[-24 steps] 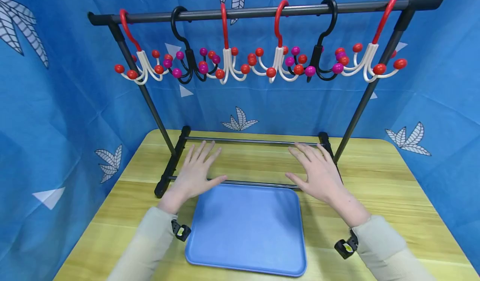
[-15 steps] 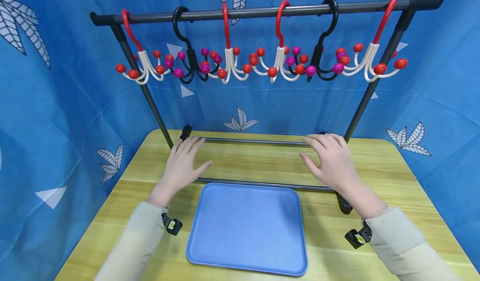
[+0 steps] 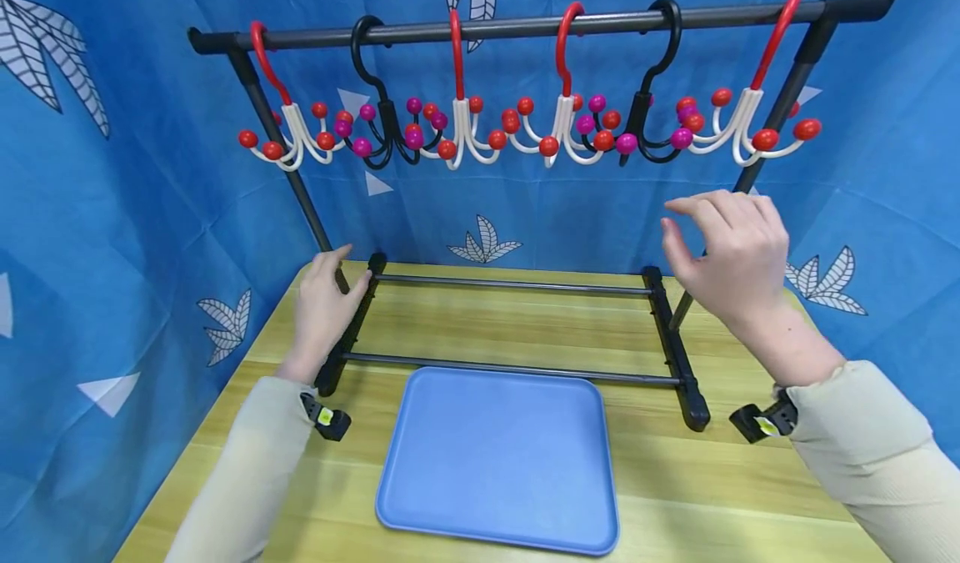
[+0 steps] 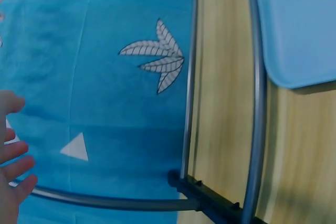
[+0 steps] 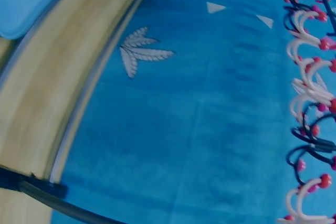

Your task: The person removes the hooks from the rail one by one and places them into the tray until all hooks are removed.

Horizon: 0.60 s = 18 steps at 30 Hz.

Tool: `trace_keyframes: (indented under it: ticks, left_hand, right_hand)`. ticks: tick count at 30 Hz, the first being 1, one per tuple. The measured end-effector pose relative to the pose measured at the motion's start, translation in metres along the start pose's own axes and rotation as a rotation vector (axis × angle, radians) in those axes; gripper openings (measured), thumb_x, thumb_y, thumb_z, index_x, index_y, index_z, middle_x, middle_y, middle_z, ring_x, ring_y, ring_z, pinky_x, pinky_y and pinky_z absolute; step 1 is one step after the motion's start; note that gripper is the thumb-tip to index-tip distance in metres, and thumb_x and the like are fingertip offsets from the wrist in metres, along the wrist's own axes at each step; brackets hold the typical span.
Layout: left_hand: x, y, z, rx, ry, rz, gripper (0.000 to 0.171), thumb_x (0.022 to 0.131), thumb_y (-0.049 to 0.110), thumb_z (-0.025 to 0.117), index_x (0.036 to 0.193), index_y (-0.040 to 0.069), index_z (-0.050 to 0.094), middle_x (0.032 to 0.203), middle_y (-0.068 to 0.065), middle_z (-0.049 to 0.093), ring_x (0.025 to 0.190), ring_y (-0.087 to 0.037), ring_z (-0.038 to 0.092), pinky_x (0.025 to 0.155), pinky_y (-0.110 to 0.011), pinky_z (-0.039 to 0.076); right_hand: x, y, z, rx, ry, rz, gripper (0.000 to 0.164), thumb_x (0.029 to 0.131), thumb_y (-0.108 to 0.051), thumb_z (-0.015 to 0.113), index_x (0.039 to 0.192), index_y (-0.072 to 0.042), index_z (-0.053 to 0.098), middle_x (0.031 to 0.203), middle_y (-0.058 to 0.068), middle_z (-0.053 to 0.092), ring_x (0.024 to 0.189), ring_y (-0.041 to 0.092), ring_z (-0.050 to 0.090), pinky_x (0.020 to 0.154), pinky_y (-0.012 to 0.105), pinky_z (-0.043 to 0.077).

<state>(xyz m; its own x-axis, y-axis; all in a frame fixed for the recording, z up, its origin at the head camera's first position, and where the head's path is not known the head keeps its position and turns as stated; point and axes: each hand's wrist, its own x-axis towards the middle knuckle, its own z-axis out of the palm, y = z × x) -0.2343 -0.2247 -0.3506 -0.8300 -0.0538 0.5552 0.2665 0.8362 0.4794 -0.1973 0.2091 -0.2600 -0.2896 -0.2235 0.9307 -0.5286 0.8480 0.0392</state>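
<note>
My left hand (image 3: 321, 306) is raised beside the left post of a black metal garment rack (image 3: 517, 27), fingers loosely bent and holding nothing. On the other side, my right hand (image 3: 733, 254) is up in front of the right post, thumb and fingers spread apart with nothing between them. Above it hangs a white claw hanger (image 3: 742, 125) with a red hook and red ball tips. Several such hangers hang along the top bar, among them two black claw hangers (image 3: 637, 118) with magenta balls. The left wrist view catches the left fingers (image 4: 18, 169); the right wrist view shows no hand.
A shallow blue tray (image 3: 498, 463) lies on the wooden table (image 3: 750, 480) at the front of the rack. Two low crossbars (image 3: 510, 369) join the rack's black feet (image 3: 678, 354). Blue leaf-print cloth (image 3: 150, 213) encloses the back and sides.
Both hands have risen from over the rack's base and moved apart, the left toward the left post, the right up and right. Their fingers have become more bent. The hangers and tray stay put.
</note>
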Motion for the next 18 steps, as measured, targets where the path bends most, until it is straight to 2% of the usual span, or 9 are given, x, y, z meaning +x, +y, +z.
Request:
trace_keyframes:
  ticks: [4, 11, 15, 18]
  left_hand:
    - [0.01, -0.006, -0.005, -0.07, 0.07, -0.103, 0.042, 0.086, 0.025, 0.062, 0.122, 0.005, 0.054, 0.111, -0.015, 0.055, 0.102, -0.032, 0.053, 0.085, -0.046, 0.042]
    - [0.024, -0.021, -0.011, -0.129, 0.198, -0.201, 0.041, 0.085, 0.025, 0.063, 0.118, 0.003, 0.054, 0.108, -0.016, 0.055, 0.098, -0.031, 0.055, 0.084, -0.04, 0.046]
    - [0.033, -0.028, -0.013, -0.141, 0.245, -0.239, 0.041, 0.085, 0.023, 0.063, 0.118, 0.002, 0.053, 0.108, -0.016, 0.054, 0.097, -0.029, 0.055, 0.083, -0.038, 0.047]
    - [0.039, -0.03, -0.015, -0.144, 0.255, -0.268, 0.042, 0.085, 0.022, 0.063, 0.119, 0.002, 0.052, 0.11, -0.015, 0.054, 0.099, -0.029, 0.056, 0.083, -0.037, 0.048]
  right_hand:
    - [0.018, 0.007, -0.007, -0.021, 0.048, 0.08, 0.033, 0.088, -0.025, 0.053, 0.092, 0.005, 0.066, 0.083, 0.021, 0.065, 0.073, 0.037, 0.056, 0.065, 0.046, 0.039]
    - [0.046, 0.022, -0.015, -0.057, 0.07, 0.238, 0.039, 0.089, -0.033, 0.052, 0.099, 0.003, 0.064, 0.091, 0.022, 0.063, 0.083, 0.036, 0.057, 0.07, 0.041, 0.038]
    - [0.058, 0.031, -0.016, -0.033, 0.07, 0.385, 0.041, 0.088, -0.036, 0.054, 0.106, 0.0, 0.062, 0.1, 0.018, 0.063, 0.089, 0.032, 0.058, 0.082, 0.034, 0.041]
    - [0.064, 0.038, -0.016, -0.02, 0.045, 0.514, 0.042, 0.087, -0.04, 0.055, 0.111, -0.006, 0.06, 0.106, 0.013, 0.061, 0.095, 0.026, 0.057, 0.089, 0.027, 0.039]
